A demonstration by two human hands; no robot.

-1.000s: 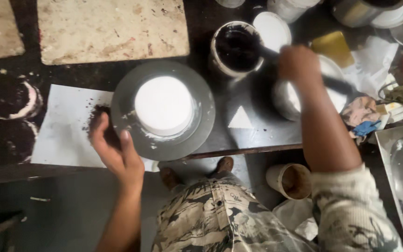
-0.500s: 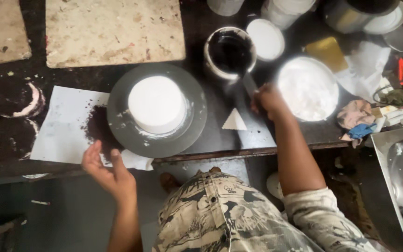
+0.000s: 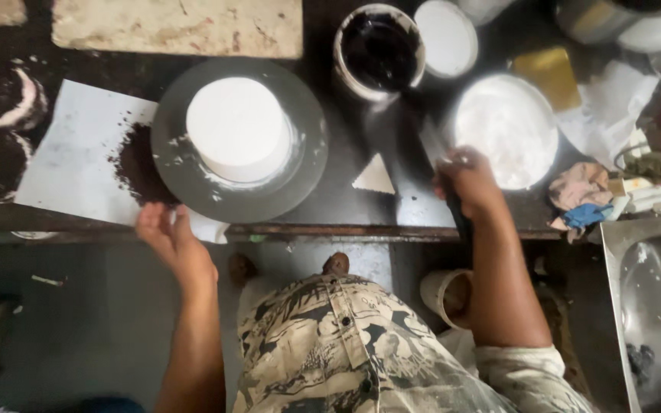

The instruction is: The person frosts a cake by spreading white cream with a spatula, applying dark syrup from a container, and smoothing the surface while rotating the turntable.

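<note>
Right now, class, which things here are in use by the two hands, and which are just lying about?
In use:
left hand at the grey turntable
white cake on it
right hand gripping a spatula
bowl of white cream

Lying about:
crumpled cloth
yellow sponge
steel sink

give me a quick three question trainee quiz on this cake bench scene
1. True or false: the white cake sits on the round grey turntable.
2. Which hand is at the turntable's near edge?
A. left hand
B. right hand
C. neither
3. What fills the open tub behind the right hand: something dark or something white?

Key:
1. True.
2. A; its fingers lie at the rim, over the white paper sheet.
3. Something dark; the white stuff is in the bowl beside the right hand.
</note>
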